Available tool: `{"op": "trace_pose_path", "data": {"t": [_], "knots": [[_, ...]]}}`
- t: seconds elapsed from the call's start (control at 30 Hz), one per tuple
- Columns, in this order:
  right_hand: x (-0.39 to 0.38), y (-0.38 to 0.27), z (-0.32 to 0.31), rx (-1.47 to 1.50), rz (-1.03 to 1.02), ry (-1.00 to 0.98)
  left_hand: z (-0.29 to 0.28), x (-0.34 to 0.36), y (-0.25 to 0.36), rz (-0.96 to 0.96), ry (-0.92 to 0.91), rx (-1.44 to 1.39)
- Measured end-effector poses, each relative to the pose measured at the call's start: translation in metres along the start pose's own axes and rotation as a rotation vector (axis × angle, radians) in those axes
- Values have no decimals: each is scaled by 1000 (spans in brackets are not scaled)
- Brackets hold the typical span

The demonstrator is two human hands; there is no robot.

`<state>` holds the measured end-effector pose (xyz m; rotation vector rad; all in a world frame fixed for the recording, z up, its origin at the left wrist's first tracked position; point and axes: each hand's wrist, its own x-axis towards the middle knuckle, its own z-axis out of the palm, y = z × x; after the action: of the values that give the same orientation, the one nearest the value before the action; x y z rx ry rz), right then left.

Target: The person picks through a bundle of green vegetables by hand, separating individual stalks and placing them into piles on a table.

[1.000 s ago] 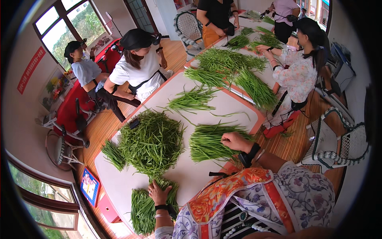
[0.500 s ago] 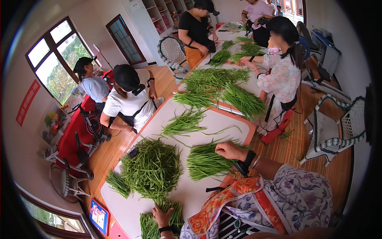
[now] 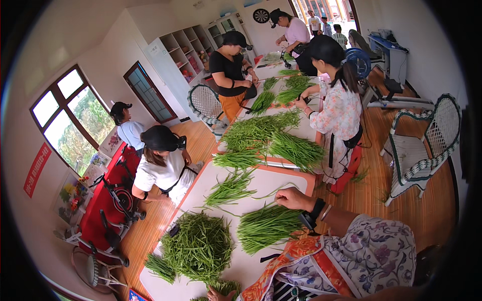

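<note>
Since view tilted up, left hand point(image 3: 220, 295) sits at lower edge, five o'clock of green heap point(image 3: 196, 246), on cropped bundle point(image 3: 227, 286); grip we cannot tell, handling there unverifiable. Right hand point(image 3: 293, 198), curled narrow, contents unclear, now one o'clock of stalk bundle point(image 3: 265, 231).

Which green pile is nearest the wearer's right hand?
The bundle below the right hand, right of the big tangled heap; all others lie farther off.
</note>
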<state>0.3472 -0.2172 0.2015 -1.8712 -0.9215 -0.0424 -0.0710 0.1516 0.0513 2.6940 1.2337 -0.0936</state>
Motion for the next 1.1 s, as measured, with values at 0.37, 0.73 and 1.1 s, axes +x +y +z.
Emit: {"op": "trace_pose_path", "data": {"t": [0.37,0.73,1.1], "knots": [[-13,2,-9,124,-9,-349,5,14,-17,70,166,-94],[-2,-14,-9,167,110,-553,-25,-26,36,104,-119,-466],[-16,-4,-28,415,339,-987,-73,146,317,579,-124,-222]]}}
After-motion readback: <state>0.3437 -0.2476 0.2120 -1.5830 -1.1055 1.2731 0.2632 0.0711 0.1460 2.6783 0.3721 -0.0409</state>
